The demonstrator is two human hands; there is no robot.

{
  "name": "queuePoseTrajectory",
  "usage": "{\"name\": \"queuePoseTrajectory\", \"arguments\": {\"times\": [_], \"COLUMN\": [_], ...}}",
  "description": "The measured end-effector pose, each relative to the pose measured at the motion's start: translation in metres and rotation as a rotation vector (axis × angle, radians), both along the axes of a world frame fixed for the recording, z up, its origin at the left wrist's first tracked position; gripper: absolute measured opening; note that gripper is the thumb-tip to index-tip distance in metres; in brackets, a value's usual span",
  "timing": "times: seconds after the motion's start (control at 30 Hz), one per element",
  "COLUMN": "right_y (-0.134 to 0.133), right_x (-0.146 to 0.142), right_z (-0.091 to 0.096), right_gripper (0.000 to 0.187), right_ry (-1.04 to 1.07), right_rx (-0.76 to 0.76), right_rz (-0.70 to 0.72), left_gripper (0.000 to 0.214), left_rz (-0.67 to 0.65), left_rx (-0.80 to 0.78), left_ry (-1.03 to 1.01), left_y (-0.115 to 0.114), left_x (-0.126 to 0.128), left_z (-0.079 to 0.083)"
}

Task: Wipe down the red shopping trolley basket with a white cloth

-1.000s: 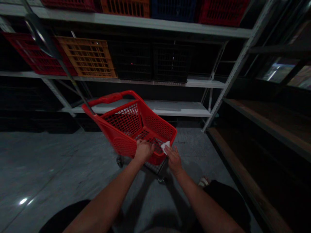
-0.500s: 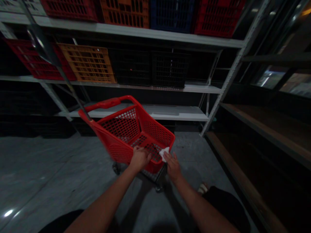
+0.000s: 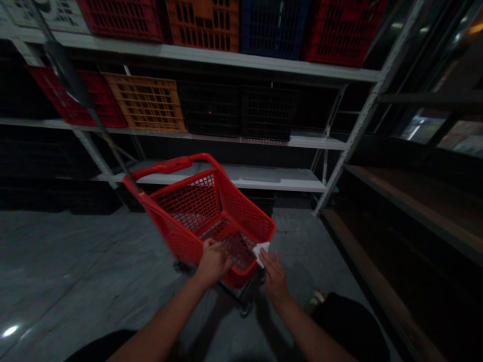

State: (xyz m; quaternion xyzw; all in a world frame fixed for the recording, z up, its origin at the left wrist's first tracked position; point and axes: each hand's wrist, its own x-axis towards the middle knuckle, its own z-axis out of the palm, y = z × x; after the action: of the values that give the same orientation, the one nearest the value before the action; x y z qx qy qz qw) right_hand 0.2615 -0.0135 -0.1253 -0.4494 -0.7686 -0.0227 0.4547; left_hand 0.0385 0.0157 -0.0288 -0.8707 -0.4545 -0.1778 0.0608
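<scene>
Red plastic cart (image 3: 211, 211) is gripped at its near rim by the closed left hand (image 3: 213, 261); a white cloth (image 3: 261, 250) is pressed against its corner by the right hand (image 3: 274, 275).

A dim stockroom: beyond the left hand (image 3: 213, 261), grey metal shelving racks (image 3: 226, 54) carry red, orange, blue and black slatted plastic crates (image 3: 147, 103); a red plastic shopping trolley (image 3: 188, 201) stands on bare concrete floor (image 3: 75, 261).
</scene>
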Motion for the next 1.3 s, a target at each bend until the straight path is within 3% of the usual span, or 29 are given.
{"name": "queuePoseTrajectory", "arguments": {"times": [0.07, 0.17, 0.3, 0.4, 0.5, 0.63, 0.73, 0.83, 0.97, 1.17, 1.3], "right_y": [-0.007, 0.017, 0.074, 0.099, 0.098, 0.076, 0.058, 0.05, 0.068, 0.126, 0.112], "right_x": [0.002, 0.025, 0.068, 0.082, 0.073, 0.049, 0.039, 0.036, 0.032, 0.013, 0.014], "right_z": [0.0, 0.002, 0.007, 0.017, 0.028, 0.026, 0.016, 0.01, 0.017, 0.051, 0.05], "right_gripper": [0.049, 0.048, 0.048, 0.045, 0.043, 0.045, 0.052, 0.054, 0.046, 0.04, 0.041], "right_ry": [-0.034, -0.06, 0.039, 0.234, 0.374, 0.231, 0.16, 0.084, 0.027, 0.04, 0.019], "right_rx": [0.029, 0.087, 0.074, 0.033, -0.007, -0.043, -0.011, 0.016, 0.048, -0.052, -0.089], "right_rz": [0.044, 0.03, -0.149, -0.284, -0.26, -0.04, -0.015, 0.003, 0.025, -0.014, 0.01], "left_gripper": [0.027, 0.023, 0.021, 0.021, 0.021, 0.022, 0.028, 0.047, 0.051, 0.047, 0.046], "left_rz": [-0.02, -0.05, -0.081, -0.114, -0.127, 0.038, 0.205, 0.269, 0.253, 0.219, 0.23], "left_rx": [-0.005, -0.021, -0.034, -0.059, -0.098, -0.115, -0.125, -0.265, -0.332, -0.312, -0.315], "left_ry": [-0.006, -0.006, 0.015, 0.025, 0.05, 0.102, 0.072, 0.064, 0.067, 0.085, 0.089], "left_y": [-0.001, 0.0, 0.003, 0.009, 0.017, 0.019, 0.009, -0.005, -0.012, -0.006, -0.003], "left_x": [-0.004, -0.006, -0.009, -0.017, -0.031, -0.03, 0.003, 0.044, 0.068, 0.057, 0.051], "left_z": [0.0, 0.0, 0.001, 0.001, 0.006, 0.021, 0.024, 0.014, -0.003, -0.007, -0.005]}}
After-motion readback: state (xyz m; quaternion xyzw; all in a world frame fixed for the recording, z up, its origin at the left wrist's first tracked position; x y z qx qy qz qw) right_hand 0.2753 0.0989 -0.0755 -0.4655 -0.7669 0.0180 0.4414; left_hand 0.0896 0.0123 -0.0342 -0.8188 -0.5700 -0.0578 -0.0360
